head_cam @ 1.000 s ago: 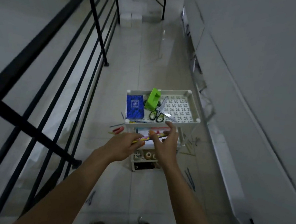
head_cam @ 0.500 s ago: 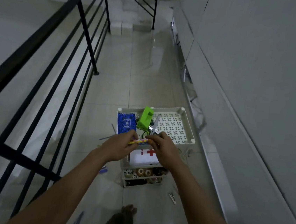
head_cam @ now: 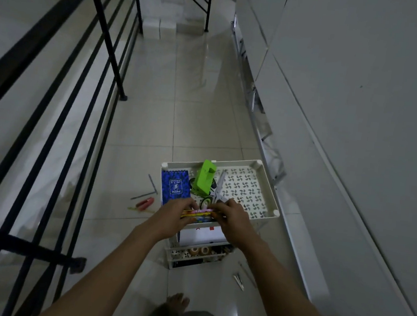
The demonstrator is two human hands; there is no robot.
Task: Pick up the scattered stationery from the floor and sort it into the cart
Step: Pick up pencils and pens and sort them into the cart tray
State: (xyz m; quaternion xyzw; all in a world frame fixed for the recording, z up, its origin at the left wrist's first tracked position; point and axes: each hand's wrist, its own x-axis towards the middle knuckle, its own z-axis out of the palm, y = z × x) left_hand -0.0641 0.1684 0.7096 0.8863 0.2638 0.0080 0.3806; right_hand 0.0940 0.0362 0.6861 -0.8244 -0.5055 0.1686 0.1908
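Below, white cart (head_cam: 268, 187) stands on the tiled floor (head_cam: 201, 121) by the wall. Top tray holds a blue notepad (head_cam: 174, 186) at left, a green stapler-like block (head_cam: 203, 178) beside it, and scissors (head_cam: 218, 188) lying toward the middle; right part of the tray bare. Middle shelf has a white box (head_cam: 200, 235) with red marks. Lower shelf has tape rolls (head_cam: 199, 250) and small dark items, too dim to tell. Left hand (head_cam: 174, 214) and right hand (head_cam: 234, 219) meet over the tray's near edge, fingers of both closed on a bundle of pencils (head_cam: 197, 214). On the floor left of the cart: pens (head_cam: 153, 184), red item (head_cam: 144, 203). Clip-like pieces (head_cam: 238, 280) lie on the floor right of the cart.
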